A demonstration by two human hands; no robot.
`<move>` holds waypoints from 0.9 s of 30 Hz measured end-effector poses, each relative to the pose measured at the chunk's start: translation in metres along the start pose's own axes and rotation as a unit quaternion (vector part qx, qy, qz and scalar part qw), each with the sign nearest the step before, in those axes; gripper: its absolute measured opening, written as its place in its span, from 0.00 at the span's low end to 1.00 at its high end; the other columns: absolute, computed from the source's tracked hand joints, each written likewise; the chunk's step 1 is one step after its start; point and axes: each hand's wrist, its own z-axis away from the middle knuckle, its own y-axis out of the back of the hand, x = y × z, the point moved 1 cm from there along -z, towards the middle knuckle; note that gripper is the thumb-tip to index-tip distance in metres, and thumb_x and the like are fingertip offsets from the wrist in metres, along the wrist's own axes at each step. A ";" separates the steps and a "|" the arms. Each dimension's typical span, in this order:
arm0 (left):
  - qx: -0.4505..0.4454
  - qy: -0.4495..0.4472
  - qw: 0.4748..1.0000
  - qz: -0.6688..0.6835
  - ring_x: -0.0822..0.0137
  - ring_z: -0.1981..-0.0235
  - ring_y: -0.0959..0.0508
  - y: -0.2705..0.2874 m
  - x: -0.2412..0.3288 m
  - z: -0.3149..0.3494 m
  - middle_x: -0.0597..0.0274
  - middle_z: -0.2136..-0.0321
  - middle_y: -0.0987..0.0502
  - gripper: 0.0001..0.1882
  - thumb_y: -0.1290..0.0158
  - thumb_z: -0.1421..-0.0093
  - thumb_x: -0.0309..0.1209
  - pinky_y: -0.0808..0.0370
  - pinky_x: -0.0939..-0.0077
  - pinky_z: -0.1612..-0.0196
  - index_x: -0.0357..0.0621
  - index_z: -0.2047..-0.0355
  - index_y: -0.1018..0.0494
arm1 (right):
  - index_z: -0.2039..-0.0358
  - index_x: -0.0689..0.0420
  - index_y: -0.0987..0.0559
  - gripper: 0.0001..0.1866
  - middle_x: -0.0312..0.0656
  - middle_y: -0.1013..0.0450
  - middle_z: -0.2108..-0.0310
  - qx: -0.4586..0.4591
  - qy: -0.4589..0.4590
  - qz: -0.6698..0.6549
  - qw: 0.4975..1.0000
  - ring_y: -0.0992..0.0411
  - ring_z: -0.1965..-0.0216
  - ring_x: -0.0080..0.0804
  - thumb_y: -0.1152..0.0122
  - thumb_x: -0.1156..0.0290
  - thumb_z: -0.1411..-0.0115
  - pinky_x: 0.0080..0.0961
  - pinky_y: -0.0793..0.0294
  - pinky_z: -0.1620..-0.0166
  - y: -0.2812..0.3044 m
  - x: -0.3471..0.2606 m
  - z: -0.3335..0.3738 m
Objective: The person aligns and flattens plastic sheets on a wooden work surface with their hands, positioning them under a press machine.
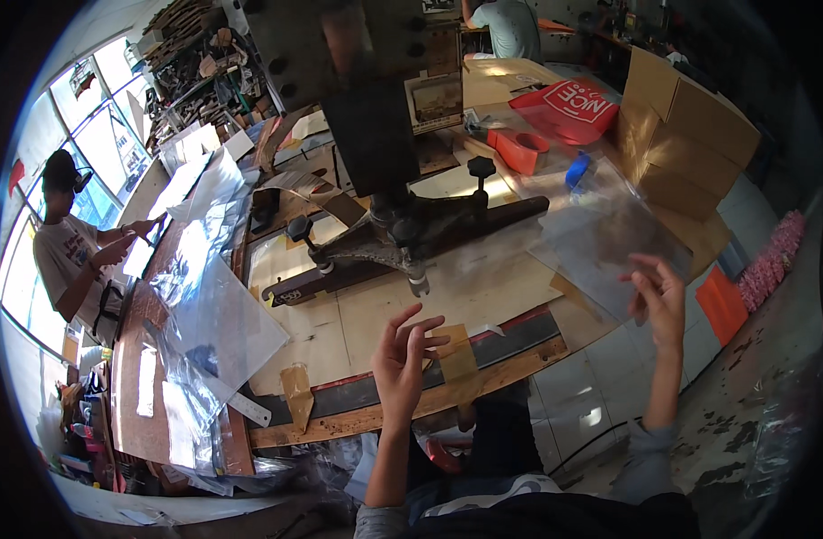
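Plastic sheet (596, 238) — faint edges | left fingers (395, 332) apart | right fingers (649, 289) — clamped? cannot tell

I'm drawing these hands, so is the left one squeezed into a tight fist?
No, the left hand is open, with its fingers loosely bent and spread apart.

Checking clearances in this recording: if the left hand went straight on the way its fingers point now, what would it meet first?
The left hand would probably meet the metal tip under the dark machine first; depth is unclear, so it might pass beneath.
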 end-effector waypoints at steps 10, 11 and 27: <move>0.058 -0.155 0.892 -0.420 0.66 0.72 0.19 0.044 -0.005 0.050 0.60 0.72 0.19 0.10 0.49 0.45 0.19 0.26 0.78 0.69 0.40 0.62 0.27 | 0.56 0.56 0.25 0.14 0.35 0.23 0.69 0.054 0.087 0.178 0.979 0.29 0.77 0.20 0.46 0.65 0.40 0.17 0.36 0.77 0.072 0.033 -0.338; 0.088 -0.174 0.859 -0.473 0.65 0.74 0.19 0.054 -0.017 0.057 0.61 0.73 0.20 0.09 0.49 0.46 0.19 0.26 0.77 0.72 0.41 0.64 0.26 | 0.54 0.58 0.26 0.15 0.40 0.24 0.66 0.112 0.186 0.293 0.931 0.27 0.71 0.29 0.46 0.67 0.41 0.24 0.32 0.71 0.070 0.042 -0.366; 0.119 -0.281 0.742 -0.597 0.65 0.80 0.22 0.053 -0.037 0.063 0.63 0.77 0.21 0.08 0.53 0.46 0.27 0.30 0.75 0.76 0.45 0.69 0.24 | 0.36 0.42 0.46 0.43 0.53 0.54 0.35 -0.240 0.165 0.534 0.794 0.52 0.36 0.52 0.43 0.42 0.49 0.48 0.51 0.37 -0.059 0.076 -0.289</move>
